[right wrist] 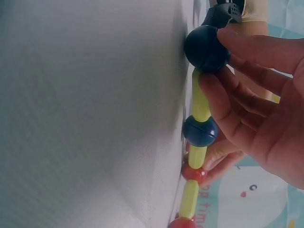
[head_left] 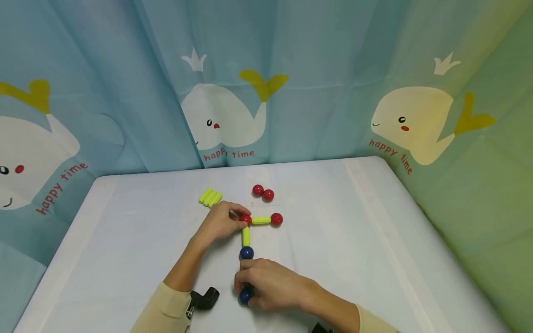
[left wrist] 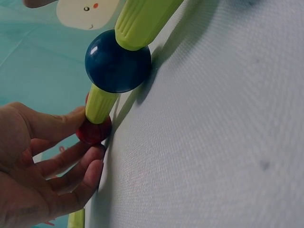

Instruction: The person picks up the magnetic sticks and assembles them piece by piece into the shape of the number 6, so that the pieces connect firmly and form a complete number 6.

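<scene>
An L-shaped chain of balls and yellow-green rods lies on the white table. My left hand (head_left: 220, 222) pinches the red ball (head_left: 246, 220) at its corner. From there one rod (head_left: 261, 221) runs right to another red ball (head_left: 276, 219), and a second rod (head_left: 245, 237) leads nearer to a blue ball (head_left: 246, 253). With fingers and thumb, my right hand (head_left: 276, 283) grips the blue ball (right wrist: 205, 50) at the near end. Between the two blue balls a further rod (right wrist: 200, 102) shows in the right wrist view; the right hand hides it in the head view.
Several loose yellow-green rods (head_left: 210, 197) lie side by side beyond the left hand. Two red balls (head_left: 263, 193) sit together farther back on the table (head_left: 341, 240). A blue curtain (head_left: 316, 83) with whale prints hangs behind the table.
</scene>
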The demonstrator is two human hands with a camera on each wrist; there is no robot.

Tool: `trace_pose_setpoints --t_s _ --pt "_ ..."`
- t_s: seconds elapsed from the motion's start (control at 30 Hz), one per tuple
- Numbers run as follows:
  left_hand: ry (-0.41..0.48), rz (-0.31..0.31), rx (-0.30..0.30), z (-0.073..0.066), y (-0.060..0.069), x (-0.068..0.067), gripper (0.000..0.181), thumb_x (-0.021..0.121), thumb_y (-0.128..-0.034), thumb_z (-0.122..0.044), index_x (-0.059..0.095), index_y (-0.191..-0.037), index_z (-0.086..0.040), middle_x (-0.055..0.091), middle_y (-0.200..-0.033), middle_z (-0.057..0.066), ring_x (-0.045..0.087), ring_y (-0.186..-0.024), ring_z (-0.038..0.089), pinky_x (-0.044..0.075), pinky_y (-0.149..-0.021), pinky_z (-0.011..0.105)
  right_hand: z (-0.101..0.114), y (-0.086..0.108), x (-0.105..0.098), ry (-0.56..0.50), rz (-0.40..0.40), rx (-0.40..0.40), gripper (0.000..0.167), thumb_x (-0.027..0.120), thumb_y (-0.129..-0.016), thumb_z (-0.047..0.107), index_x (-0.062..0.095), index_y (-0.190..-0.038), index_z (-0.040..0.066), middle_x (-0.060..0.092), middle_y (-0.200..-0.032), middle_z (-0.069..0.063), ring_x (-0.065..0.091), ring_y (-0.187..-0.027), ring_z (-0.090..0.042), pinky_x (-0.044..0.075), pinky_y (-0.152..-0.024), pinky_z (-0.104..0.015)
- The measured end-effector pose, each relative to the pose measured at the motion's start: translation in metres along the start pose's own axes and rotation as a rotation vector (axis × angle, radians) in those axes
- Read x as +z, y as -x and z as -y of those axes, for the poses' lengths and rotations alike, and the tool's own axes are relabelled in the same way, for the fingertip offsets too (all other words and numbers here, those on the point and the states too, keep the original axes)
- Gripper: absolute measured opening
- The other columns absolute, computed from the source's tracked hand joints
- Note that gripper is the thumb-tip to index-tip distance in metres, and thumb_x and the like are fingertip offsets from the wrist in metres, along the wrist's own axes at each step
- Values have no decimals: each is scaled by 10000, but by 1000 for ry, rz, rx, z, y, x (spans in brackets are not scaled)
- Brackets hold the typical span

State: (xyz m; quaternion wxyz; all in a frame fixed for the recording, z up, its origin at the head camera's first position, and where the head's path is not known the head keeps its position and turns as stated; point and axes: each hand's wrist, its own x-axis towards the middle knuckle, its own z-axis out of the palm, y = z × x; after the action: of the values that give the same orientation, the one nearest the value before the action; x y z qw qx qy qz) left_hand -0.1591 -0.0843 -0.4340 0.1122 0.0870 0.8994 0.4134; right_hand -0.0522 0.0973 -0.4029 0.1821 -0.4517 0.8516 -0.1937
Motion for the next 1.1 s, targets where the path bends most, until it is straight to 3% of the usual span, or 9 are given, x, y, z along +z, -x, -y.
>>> trace_pose_setpoints --t_s 0.57,0.83,0.93,1.1 --pt "9 10 -7 0 2 -1 231 807 -889 -87 817 -1102 -175 748 -1060 5 624 -909 183 552 -815 318 3 -1 2 23 -1 24 309 916 -776 121 738 -999 239 608 -948 127 533 -842 55 495 -832 -152" --pt "10 13 -19 0 3 -4 220 805 -897 -104 815 -1102 -181 743 -1057 2 621 -914 187 551 -803 310 -4 0 -9 -84 -19 49 202 847 -868 132 739 -1025 196 624 -969 110 589 -844 5 491 -797 -138" --pt "10 16 -18 -1 3 -4 217 807 -897 -109 814 -1103 -177 742 -1044 5 624 -910 190 551 -802 310 -10 0 -17 -126 -64 69 166 817 -890 111 739 -1022 172 647 -988 92 608 -858 -33 505 -793 -154" --pt "11 19 -3 0 1 -3 223 799 -898 -97 808 -1107 -177 745 -1056 11 633 -912 191 556 -817 326 -26 -1 -34 -158 -205 102 150 800 -886 68 748 -1016 119 705 -993 9 648 -867 -127 530 -761 -199"
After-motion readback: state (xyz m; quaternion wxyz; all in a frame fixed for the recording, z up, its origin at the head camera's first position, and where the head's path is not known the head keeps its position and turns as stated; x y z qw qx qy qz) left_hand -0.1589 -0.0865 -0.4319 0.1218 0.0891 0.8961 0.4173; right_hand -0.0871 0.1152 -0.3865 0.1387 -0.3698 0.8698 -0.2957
